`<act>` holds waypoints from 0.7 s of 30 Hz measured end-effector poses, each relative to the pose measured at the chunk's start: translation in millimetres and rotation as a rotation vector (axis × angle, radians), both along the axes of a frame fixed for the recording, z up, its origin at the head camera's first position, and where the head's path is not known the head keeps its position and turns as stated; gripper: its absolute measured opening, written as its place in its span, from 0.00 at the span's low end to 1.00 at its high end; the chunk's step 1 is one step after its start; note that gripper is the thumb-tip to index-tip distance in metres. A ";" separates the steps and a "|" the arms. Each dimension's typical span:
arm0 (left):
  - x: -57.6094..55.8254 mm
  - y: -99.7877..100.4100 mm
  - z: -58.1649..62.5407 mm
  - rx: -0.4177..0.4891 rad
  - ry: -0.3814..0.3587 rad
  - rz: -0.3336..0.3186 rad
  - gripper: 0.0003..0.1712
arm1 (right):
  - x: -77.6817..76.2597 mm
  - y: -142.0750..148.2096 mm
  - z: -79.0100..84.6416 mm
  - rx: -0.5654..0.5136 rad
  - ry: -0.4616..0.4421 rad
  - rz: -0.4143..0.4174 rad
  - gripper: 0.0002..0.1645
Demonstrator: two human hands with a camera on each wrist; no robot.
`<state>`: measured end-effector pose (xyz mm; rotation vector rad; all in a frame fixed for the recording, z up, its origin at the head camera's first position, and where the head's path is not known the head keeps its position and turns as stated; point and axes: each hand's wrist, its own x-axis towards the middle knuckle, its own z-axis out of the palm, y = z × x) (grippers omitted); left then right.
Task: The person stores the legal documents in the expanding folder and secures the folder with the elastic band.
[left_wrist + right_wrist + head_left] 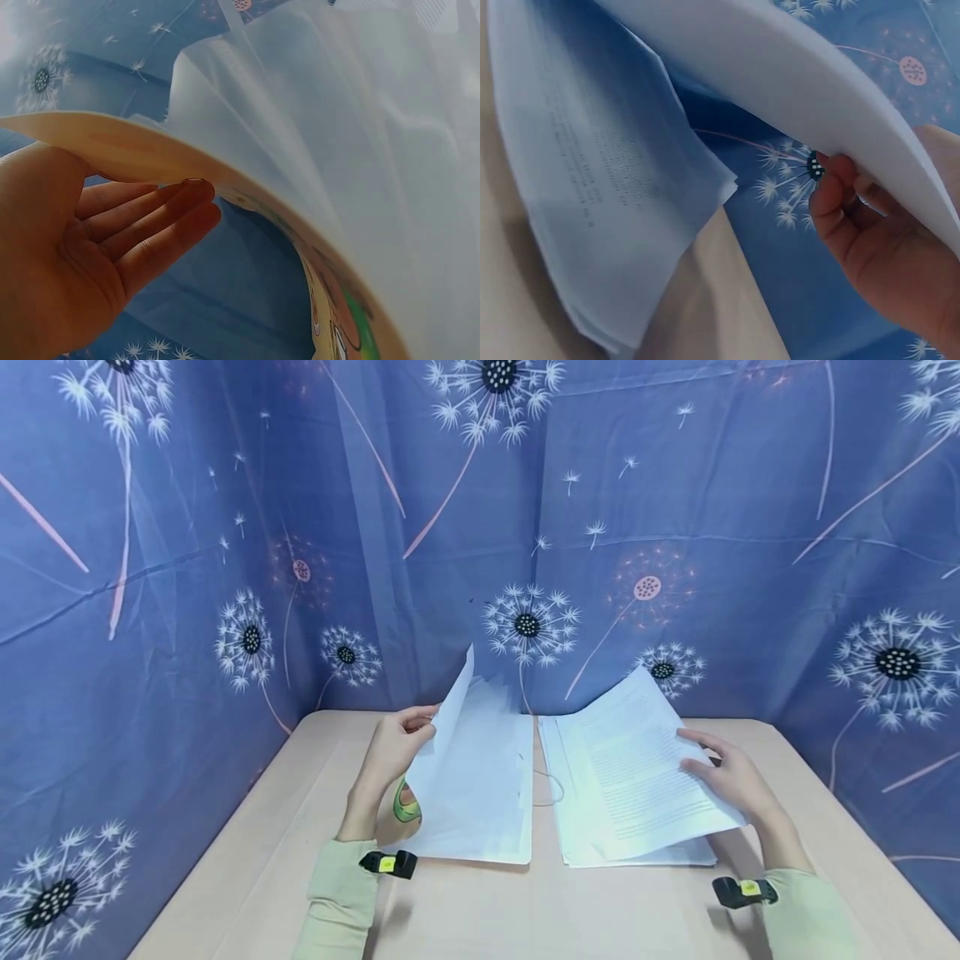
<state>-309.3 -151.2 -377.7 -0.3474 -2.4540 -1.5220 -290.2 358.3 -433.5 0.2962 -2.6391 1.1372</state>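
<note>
On the left of the table lies an open folder with clear plastic sleeves. My left hand pinches the edge of its raised cover, its fingers beneath in the left wrist view. A green and brown cartoon print shows on the cover's outer side. To the right, my right hand grips the right edge of printed paper sheets, lifted and bowed. In the right wrist view, thumb and fingers hold the bent sheets at the edge. More paper lies under them.
A thin pale cord loop lies between folder and papers on the light table. Blue dandelion-patterned cloth hangs behind and along both sides. Each wrist wears a small black camera, such as the left one.
</note>
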 end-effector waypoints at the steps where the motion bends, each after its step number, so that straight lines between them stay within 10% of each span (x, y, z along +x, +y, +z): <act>1: -0.3 0.3 -0.3 -0.001 0.001 -0.001 0.22 | 0.7 0.2 1.9 -0.005 -0.005 -0.001 0.33; 21: -0.2 4.0 -2.7 -0.050 -0.021 -0.008 0.21 | 14.3 -3.4 36.4 -0.188 -0.064 -0.037 0.37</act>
